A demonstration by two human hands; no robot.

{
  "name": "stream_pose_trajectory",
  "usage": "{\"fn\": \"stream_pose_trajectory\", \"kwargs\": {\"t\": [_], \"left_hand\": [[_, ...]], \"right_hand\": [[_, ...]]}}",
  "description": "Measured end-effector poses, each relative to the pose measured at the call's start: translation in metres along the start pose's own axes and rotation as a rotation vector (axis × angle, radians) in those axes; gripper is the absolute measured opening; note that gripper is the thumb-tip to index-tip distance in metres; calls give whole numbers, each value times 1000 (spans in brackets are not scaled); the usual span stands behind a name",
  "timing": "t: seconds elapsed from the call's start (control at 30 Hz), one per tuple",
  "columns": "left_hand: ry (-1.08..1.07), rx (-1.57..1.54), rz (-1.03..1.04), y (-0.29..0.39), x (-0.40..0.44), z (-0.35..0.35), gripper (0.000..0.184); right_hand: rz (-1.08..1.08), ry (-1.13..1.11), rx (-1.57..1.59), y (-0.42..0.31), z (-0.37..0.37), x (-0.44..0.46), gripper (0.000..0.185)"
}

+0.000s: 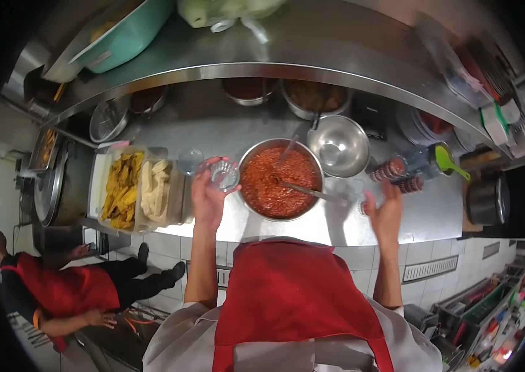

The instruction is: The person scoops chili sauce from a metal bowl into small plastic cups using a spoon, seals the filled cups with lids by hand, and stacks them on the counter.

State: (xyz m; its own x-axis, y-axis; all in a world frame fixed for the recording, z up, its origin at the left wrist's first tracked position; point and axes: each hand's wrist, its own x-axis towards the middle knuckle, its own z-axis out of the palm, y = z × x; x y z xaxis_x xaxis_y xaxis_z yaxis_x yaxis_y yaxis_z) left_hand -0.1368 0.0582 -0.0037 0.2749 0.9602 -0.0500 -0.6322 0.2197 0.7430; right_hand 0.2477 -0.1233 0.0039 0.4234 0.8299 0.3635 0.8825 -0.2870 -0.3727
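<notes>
My left hand is closed on a small clear cup, tilted so that its mouth shows, at the left rim of a steel bowl. Chunky red sauce fills that bowl, and two metal utensil handles stick out of it; the longer handle points toward my right hand. My right hand has thumb and fingers apart, beside stacked small cups of red sauce. Whether its fingertips touch a cup is hard to see. Another clear cup stands beyond my left hand.
An empty steel bowl sits behind the sauce. At left are tubs of yellow strips and pale slices. A steel shelf overhangs the counter. A green-handled utensil lies at right. A co-worker stands at left.
</notes>
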Motion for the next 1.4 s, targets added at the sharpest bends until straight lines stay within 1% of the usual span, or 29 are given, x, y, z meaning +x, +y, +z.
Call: {"fn": "stream_pose_trajectory", "kwargs": {"t": [0.03, 0.1, 0.17, 0.27, 0.37, 0.43, 0.5, 0.57, 0.67, 0.77, 0.87, 0.97, 1.0, 1.1, 1.13, 1.23, 1.27, 1.37, 1.4], "left_hand": [[19, 10, 11, 1, -1, 0, 37], [52, 25, 13, 2, -2, 0, 38], [74, 44, 5, 3, -3, 0, 40], [112, 138, 22, 9, -9, 5, 40], [157, 171, 26, 12, -16, 4, 39], [163, 187, 17, 13, -19, 3, 38], [166, 179, 6, 13, -21, 2, 38], [167, 146, 3, 12, -21, 0, 37], [164, 201, -6, 12, -22, 5, 37], [198, 191, -27, 10, -22, 5, 35], [202, 250, -33, 12, -23, 13, 35], [195, 328, -44, 16, -23, 20, 36], [187, 310, -52, 15, -22, 22, 36], [165, 248, -96, 6, -18, 31, 38], [156, 220, -124, -2, -14, 35, 39], [144, 68, -213, -22, -8, 48, 43], [140, 7, -245, -26, -5, 51, 44], [52, -16, -251, -36, 2, 53, 48], [57, 6, -280, -37, 5, 53, 49]], "right_hand": [[-132, -28, 121, -38, 6, 13, 49], [-377, -179, -78, -100, 18, 24, 38], [-477, -462, -145, -115, 41, 30, 32], [-574, -604, -229, -118, 69, 32, 20], [-385, -707, -81, -126, 75, 23, 13], [-511, -575, -176, -136, 70, 18, 10], [-614, -519, -220, -136, 70, 17, 10], [-702, -536, -215, -130, 78, 17, 12], [-587, -572, -140, -132, 81, 17, 12], [-482, -590, 92, -122, 81, 25, 12], [-296, -931, 294, -105, 77, 50, 9], [-19, -1039, 554, -103, 47, 66, 12], [96, -1062, 638, -98, 40, 66, 13], [208, -978, 690, -111, 3, 67, 13], [55, -843, 724, -111, 2, 59, 11], [-366, -445, 509, -138, -18, 37, 16], [-414, -381, 421, -143, -17, 26, 28], [-456, -356, 188, -147, -11, 10, 38], [-475, -326, 179, -145, -8, 7, 47]]}}
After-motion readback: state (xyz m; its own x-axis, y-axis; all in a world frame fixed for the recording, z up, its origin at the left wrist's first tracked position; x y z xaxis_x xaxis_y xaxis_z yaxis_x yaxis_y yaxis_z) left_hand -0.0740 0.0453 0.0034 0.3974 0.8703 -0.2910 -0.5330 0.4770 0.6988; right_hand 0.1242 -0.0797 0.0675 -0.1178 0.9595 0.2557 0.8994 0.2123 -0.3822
